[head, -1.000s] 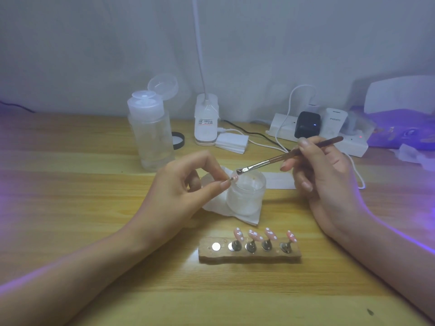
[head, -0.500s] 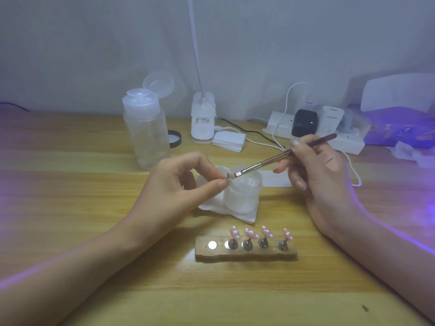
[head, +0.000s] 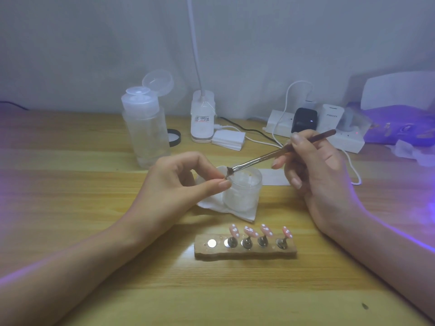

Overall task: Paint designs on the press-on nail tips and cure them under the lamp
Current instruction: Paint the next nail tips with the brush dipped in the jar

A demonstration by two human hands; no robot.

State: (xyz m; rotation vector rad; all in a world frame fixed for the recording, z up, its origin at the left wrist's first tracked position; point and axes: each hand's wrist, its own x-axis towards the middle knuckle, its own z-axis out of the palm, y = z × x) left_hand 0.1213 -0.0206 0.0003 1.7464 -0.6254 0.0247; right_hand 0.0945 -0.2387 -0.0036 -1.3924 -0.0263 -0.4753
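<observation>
My left hand pinches a small nail tip on its stand between thumb and forefinger; the tip itself is mostly hidden by my fingers. My right hand grips a thin brush, whose bristles touch the pinched tip just above a small frosted jar. A wooden holder lies in front, with several pink nail tips dotted white standing on it and one bare magnet at its left end. The curing lamp glows violet at the far right.
A clear pump bottle with its lid flipped up stands at the back left. A white desk lamp base, a stack of pads, a power strip with plugs and cables line the back. A tissue lies under the jar.
The brush tip has come down from above the jar onto the nail tip that my left hand pinches. The view has shifted slightly.
</observation>
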